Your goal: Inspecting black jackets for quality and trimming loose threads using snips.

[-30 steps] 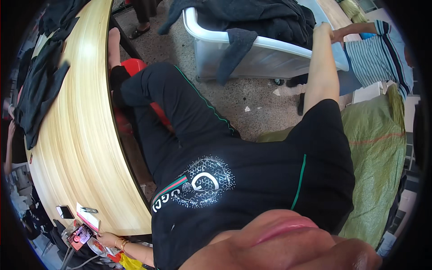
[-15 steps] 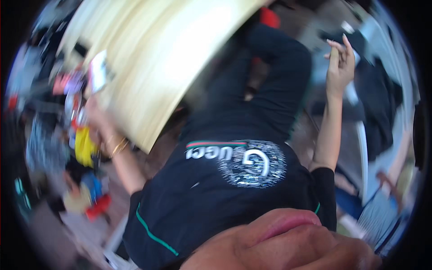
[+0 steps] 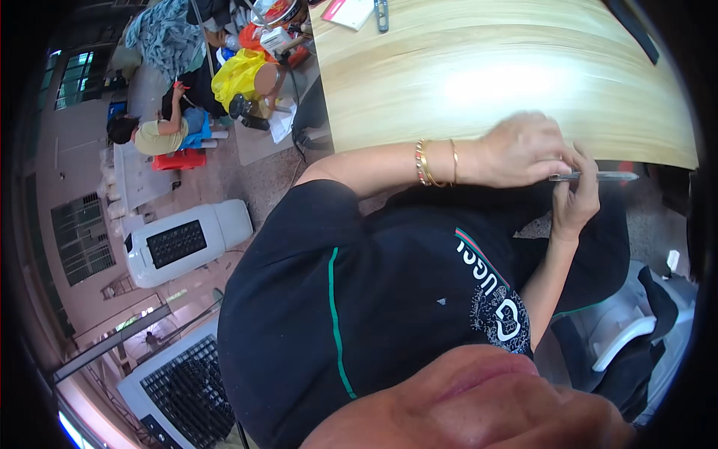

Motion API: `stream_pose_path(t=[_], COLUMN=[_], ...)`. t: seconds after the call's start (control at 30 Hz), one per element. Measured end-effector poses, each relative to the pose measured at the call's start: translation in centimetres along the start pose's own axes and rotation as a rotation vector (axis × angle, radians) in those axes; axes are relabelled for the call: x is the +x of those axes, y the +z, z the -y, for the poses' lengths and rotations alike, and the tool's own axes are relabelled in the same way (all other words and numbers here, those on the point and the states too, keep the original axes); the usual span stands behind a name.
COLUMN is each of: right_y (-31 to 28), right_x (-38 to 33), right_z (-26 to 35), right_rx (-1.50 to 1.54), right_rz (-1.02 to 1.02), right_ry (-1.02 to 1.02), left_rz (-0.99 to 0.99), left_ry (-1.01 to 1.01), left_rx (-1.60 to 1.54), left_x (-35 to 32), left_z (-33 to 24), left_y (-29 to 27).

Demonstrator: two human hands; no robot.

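Observation:
My right hand (image 3: 577, 200) is closed around a slim clear pen (image 3: 609, 176), held level just off the near edge of a light wood table (image 3: 404, 82). The fingers of my left hand (image 3: 522, 150) are curled and slightly blurred by motion. They meet my right fingertips beside the pen's left end; whether they grip the pen or something small is hidden. Gold bracelets circle my left wrist.
On the tabletop lie a pink-and-white booklet (image 3: 348, 11), a box cutter (image 3: 382, 15) and a dark long object (image 3: 632, 30). A yellow plastic bag (image 3: 238, 78) and a seated person (image 3: 161, 137) are at left. A white cooler-like machine (image 3: 187, 243) stands behind; a grey chair (image 3: 624, 340) is at right.
My hands were far apart, the left by the table's left side and the right raised at the right; now they are together near the table edge. My view has swung round.

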State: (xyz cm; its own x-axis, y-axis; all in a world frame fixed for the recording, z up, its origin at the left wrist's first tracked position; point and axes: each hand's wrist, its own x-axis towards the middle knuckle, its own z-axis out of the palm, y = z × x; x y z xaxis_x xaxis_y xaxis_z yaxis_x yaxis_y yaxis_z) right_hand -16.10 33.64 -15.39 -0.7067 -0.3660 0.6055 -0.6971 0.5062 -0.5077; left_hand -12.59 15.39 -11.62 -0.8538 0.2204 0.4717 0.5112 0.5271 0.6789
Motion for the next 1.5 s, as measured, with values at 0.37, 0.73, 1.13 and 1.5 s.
stream_pose_path(t=[0.37, 0.73, 1.13, 1.5], right_y=[-0.4, 0.2, 1.1, 1.4], right_x=[-1.2, -1.8, -2.3, -2.5], right_z=[-2.4, -2.4, -4.0, -4.0], right_rx=[-0.139, -0.128, -0.091, -0.051], right_rz=[-0.102, -0.116, -0.168, -0.174], right_ry=[0.034, 0.086, 0.066, 0.074], left_rz=[-0.258, 0.025, -0.005, 0.19], left_ry=[-0.663, -0.696, -0.288, -0.497], left_rx=[1.014, 1.112, 0.926, 0.782], left_x=[-0.6, -2.4, 1.1, 2.8], left_z=[11.6, 9.7, 4.9, 0.6], left_y=[-19.2, -11.0, -3.8, -4.8])
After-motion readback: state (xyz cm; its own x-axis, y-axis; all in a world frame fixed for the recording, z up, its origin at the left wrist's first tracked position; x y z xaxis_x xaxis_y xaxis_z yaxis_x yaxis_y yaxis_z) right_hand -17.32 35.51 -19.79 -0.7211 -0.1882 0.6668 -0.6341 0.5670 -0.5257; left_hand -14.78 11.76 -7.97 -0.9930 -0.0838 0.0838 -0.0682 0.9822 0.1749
